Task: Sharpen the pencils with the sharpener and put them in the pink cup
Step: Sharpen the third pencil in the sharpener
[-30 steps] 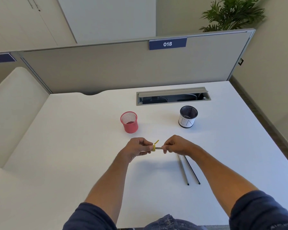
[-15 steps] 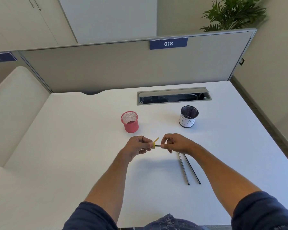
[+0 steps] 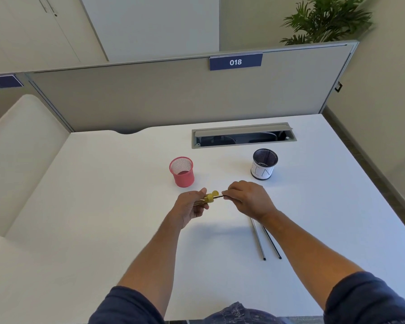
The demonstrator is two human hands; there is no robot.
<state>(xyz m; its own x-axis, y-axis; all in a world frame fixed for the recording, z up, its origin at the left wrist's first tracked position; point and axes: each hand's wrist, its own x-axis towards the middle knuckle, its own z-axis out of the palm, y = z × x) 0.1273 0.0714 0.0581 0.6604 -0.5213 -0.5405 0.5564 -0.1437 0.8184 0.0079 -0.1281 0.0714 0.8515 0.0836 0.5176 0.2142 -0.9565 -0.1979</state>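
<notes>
While the left hand [image 3: 192, 206] pinches the yellow sharpener [image 3: 210, 197] between thumb and fingers, the right hand [image 3: 248, 197] grips a pencil [image 3: 219, 195] whose tip sits in the sharpener. The pencil's long axis runs roughly left to right above the surface [image 3: 103, 206], its point toward the left hand; most of its length is hidden under the right hand. Both hands are closed on what they hold, and meet just in front of the pink cup [image 3: 182, 171], which stands upright and open. Two more pencils [image 3: 265, 242] lie flat on the surface under the right forearm, side by side, long axes running from near the wrist toward the person, spreading slightly apart. A dark mesh cup [image 3: 264, 167] stands right of the pink one, well apart.
</notes>
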